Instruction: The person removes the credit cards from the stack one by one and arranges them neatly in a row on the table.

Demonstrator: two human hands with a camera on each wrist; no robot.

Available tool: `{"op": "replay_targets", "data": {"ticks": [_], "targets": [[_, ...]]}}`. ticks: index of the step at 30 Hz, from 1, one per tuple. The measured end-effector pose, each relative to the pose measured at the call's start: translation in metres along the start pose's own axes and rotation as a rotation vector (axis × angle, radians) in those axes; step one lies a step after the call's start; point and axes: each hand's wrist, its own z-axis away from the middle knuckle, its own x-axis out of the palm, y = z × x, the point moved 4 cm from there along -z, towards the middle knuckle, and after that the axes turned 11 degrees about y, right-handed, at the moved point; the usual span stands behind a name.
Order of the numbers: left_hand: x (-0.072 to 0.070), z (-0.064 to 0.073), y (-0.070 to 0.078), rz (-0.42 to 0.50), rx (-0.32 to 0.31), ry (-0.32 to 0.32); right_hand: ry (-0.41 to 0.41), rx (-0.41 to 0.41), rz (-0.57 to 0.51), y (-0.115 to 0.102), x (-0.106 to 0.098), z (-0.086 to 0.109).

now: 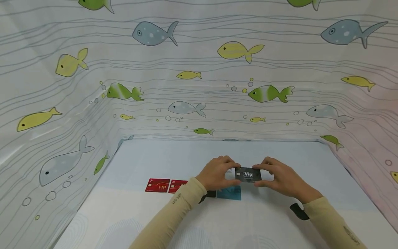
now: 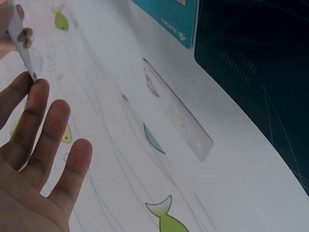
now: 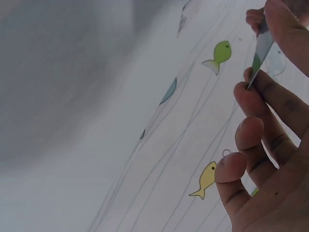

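Both hands hold a dark grey card [image 1: 248, 175] with "Vip" printed on it, raised over the table with its face toward the head camera. My left hand [image 1: 216, 173] pinches its left end between thumb and fingers. At the opposite end, my right hand [image 1: 282, 179] pinches it the same way. Edge-on, the card [image 2: 24, 46] appears thin in the left wrist view, where the other fingers of the left hand [image 2: 41, 154] spread apart. The right wrist view also catches the card [image 3: 262, 50] from the side, beside the right hand's [image 3: 275, 164] loosely bent outer fingers.
Two red cards, one a red VIP card [image 1: 157, 185], lie left of the left forearm, which partly covers the second. A black card [image 1: 211, 194] and a blue card [image 1: 229, 193] lie nearer than the hands. A pale card [image 2: 178, 116] lies farther back. Fish-patterned sheeting [image 1: 186, 90] encloses the table.
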Motion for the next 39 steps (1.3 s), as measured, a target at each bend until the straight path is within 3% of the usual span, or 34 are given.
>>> {"op": "replay_targets", "data": {"ticks": [7,13,24,39], "targets": [[0.006,-0.003,0.005,-0.007,-0.004,-0.014,-0.055,0.065,-0.032,0.004,-0.003,0.006],[0.013,-0.007,0.009,0.000,-0.039,-0.066,-0.074,0.069,-0.014,0.006,-0.004,0.011],[0.030,-0.008,0.017,-0.054,-0.037,-0.127,-0.120,0.086,0.028,0.010,0.001,0.020],[0.048,-0.003,0.028,-0.220,0.061,-0.188,-0.226,0.180,0.008,0.017,0.014,0.030]]}}
